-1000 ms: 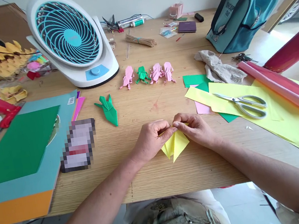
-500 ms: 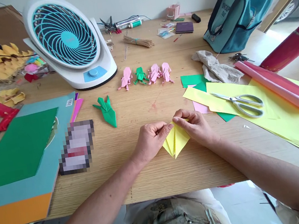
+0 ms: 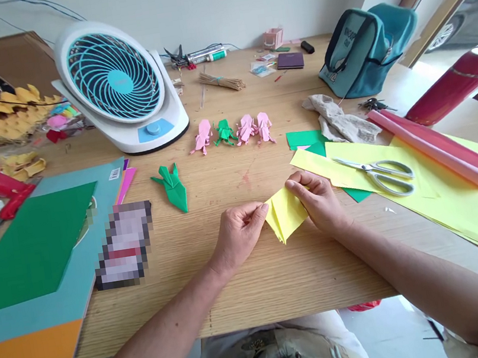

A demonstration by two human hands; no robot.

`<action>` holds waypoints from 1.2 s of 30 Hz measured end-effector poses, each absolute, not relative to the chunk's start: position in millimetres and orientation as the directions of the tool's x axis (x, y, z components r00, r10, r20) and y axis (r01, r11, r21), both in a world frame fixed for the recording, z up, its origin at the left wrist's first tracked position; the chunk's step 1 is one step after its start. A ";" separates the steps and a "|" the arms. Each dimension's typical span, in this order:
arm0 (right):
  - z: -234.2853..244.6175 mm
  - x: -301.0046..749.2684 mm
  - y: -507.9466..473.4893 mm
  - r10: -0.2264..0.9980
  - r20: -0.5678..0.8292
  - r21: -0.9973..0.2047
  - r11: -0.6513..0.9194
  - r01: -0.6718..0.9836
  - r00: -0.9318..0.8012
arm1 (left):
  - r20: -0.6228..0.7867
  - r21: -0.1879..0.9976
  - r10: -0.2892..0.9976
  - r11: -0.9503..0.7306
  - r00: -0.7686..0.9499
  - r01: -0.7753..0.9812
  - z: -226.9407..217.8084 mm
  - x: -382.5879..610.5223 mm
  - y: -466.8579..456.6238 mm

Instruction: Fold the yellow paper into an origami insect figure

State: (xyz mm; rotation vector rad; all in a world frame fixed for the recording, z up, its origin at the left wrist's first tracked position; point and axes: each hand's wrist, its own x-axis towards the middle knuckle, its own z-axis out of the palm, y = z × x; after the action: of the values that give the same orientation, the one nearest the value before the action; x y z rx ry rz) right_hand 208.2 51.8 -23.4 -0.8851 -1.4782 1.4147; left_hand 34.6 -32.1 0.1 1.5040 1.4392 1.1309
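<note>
While both hands were closed on it, the folded yellow paper (image 3: 286, 215) lay flat on the wooden table (image 3: 255, 284), well in front of the fan (image 3: 120, 86) and off to its right. The left hand (image 3: 238, 233) had thumb and forefinger pinched tight on the piece's upper left corner. The right hand (image 3: 321, 202) had its fingers curled shut over the upper right edge, and the rest of the paper pointed down toward the person.

The piece looked very light and thin, stiffened only where layers were doubled along the creases. It would probably slide easily on the smooth wood, bend at a touch, and keep any stray dent. The folded edges and corners seemed the safest places to hold it, with fingertips rather than the whole hand and with light pressure.

A green folded figure (image 3: 172, 186) lay just in front of the fan's base, and a row of small folded figures (image 3: 234, 132) sat just right of that base. Scissors (image 3: 377, 173) rested on loose yellow sheets (image 3: 462, 199) far to the fan's right.
</note>
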 end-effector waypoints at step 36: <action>-13.9 209.1 50.8 0.951 0.209 -0.977 0.214 -0.003 -0.230 | -0.316 0.945 0.933 0.326 0.175 -0.029 -14.0 42.2 -30.2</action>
State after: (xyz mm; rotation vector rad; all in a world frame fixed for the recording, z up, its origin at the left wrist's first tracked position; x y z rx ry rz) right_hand 209.1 50.8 -13.9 -0.9448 -1.4859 1.1991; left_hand 42.2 -30.2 -14.0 1.0020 1.1833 0.8748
